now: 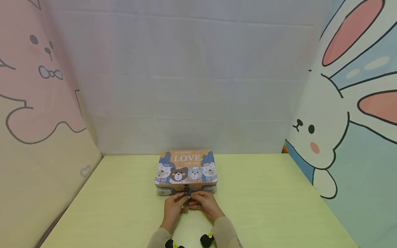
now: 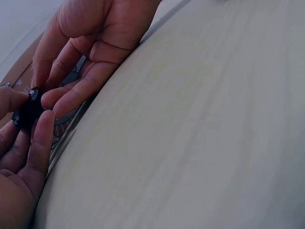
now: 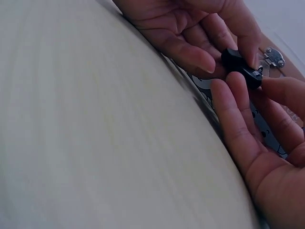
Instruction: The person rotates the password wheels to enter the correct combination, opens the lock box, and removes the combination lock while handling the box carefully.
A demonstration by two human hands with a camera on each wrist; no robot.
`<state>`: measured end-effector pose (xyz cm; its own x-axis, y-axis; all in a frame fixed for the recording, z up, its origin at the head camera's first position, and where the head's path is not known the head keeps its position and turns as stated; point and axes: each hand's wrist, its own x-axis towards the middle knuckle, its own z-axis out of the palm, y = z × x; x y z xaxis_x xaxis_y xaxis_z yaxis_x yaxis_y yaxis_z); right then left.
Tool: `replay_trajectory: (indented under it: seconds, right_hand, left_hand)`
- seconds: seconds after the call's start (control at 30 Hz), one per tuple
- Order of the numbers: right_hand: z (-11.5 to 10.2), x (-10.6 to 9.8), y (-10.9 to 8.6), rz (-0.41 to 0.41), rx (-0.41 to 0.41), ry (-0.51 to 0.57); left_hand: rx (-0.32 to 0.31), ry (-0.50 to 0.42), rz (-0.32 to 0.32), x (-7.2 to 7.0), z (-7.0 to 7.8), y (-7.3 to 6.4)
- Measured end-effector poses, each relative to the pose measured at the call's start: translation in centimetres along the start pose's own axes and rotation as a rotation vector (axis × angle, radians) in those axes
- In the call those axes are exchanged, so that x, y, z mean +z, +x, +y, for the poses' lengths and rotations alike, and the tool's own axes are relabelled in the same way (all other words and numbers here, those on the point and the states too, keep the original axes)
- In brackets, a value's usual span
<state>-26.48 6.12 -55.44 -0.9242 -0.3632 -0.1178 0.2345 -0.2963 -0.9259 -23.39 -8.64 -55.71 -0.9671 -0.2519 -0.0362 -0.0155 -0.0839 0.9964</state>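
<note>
Pinches lock (image 3: 238,65) with left hand (image 1: 174,207) and right hand (image 1: 206,204), lower centre, by the box's (image 1: 186,168) front — likely to steady so small a piece.

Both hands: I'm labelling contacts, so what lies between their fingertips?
A small black object lies between the left hand and right hand, gripped by the fingers of both; the two wrist views show it.
</note>
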Motion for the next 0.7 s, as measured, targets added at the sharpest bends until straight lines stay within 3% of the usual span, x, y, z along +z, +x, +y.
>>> replay_trajectory:
  seconds: [0.23,0.53,0.7]
  right_hand:
    - [0.13,0.0,-0.1,-0.002,-0.009,0.002]
    - [0.12,-0.02,0.0,0.001,-0.003,-0.001]
    - [0.04,0.05,-0.06,0.002,-0.003,-0.008]
  left_hand:
    - [-0.013,-0.006,0.009,0.02,-0.14,0.07]
    - [-0.032,-0.075,-0.027,-0.27,0.17,-0.13]
    - [-0.029,-0.069,-0.042,-0.26,0.28,-0.14]
